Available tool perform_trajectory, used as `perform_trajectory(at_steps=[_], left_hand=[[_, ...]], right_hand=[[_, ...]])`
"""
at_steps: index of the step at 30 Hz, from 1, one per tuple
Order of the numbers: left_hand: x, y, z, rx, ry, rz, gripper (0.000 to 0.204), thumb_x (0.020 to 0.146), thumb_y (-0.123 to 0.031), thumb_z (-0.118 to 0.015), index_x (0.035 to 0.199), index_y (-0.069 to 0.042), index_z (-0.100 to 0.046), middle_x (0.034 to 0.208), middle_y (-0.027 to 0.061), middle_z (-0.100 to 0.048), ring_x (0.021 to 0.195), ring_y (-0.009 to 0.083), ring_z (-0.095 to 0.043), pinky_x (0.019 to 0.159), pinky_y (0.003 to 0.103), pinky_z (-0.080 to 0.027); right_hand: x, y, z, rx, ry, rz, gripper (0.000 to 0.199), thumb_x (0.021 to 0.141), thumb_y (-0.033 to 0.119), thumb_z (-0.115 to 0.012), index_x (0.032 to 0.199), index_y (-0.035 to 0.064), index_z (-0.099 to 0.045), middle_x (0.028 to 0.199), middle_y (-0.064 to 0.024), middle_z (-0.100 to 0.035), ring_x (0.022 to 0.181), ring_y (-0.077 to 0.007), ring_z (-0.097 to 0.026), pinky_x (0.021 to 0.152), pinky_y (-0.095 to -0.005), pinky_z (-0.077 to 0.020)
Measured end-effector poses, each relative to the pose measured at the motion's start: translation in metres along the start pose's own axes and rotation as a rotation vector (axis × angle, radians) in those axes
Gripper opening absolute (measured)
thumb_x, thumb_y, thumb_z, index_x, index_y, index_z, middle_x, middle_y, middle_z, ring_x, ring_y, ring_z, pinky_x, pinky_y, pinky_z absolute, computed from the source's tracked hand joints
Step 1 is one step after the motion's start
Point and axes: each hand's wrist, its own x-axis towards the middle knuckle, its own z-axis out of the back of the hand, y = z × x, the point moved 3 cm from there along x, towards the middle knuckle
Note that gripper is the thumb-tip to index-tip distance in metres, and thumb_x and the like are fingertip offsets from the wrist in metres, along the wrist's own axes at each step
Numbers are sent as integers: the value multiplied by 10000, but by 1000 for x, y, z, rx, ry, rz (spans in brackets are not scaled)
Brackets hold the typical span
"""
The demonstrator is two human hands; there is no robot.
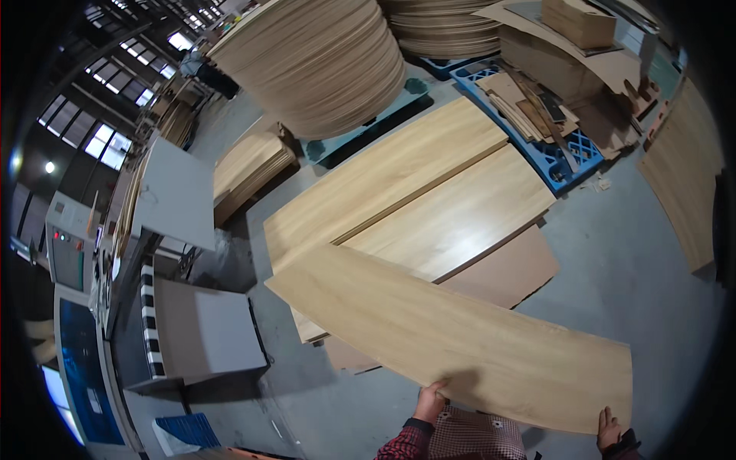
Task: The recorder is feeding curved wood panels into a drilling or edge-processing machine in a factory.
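two hands (431,401) (608,429) grip the long board's (460,337) near edge, apparently; it runs upper-left to lower-right.

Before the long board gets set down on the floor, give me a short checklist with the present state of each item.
1. Left hand grips the near edge of the long board: ok.
2. Right hand is on the same edge, nearer the right end: ok.
3. Board is carried clear of the flat boards on the floor: cannot tell, it overlaps them in view.
4. Far left end is clear of the grey machine table: ok, apart.
5. Blue pallet is out of the way: ok.
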Motion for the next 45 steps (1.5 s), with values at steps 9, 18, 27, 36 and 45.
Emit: perform_trajectory(at_steps=[9,18,27,36,45], left_hand=[[10,45,-28,-1388,-239,551,247,810,-58,-527,1018,74,-533,1065,134,-555,1016,218,-515,910,303,-378],[77,91,-17,-1451,-304,463,288,716,-17,-599,998,13,-550,989,95,-575,984,217,-517,904,304,-385],[175,129,-8,-1436,-533,517,296,721,-55,-586,1010,-13,-536,1004,83,-577,1013,234,-511,910,367,-377],[241,101,-34,-1450,-559,451,339,899,-242,-445,1151,-16,-431,1125,144,-535,1085,313,-485,921,388,-397],[129,112,-108,-1290,-546,857,391,922,-256,-376,1230,-22,-320,1122,258,-508,998,361,-543,901,438,-414]], right_hand=[[114,-56,93,-297,-83,214,583,692,48,-537,1239,-54,-364,1321,-206,-349,860,-289,-539,655,-358,-496],[265,-42,150,-317,-232,79,599,675,0,-520,1250,-43,-358,1322,-204,-346,861,-279,-540,676,-351,-487],[453,-33,186,-428,-362,43,537,735,33,-485,1255,-41,-371,1336,-160,-353,781,-219,-535,600,-317,-494],[631,-4,193,-563,-512,209,573,728,64,-494,1269,-54,-344,1370,-157,-324,786,-184,-551,557,-286,-504],[727,25,215,-535,-450,271,609,724,38,-499,1289,-70,-298,1362,-210,-313,710,-187,-566,546,-279,-506]])
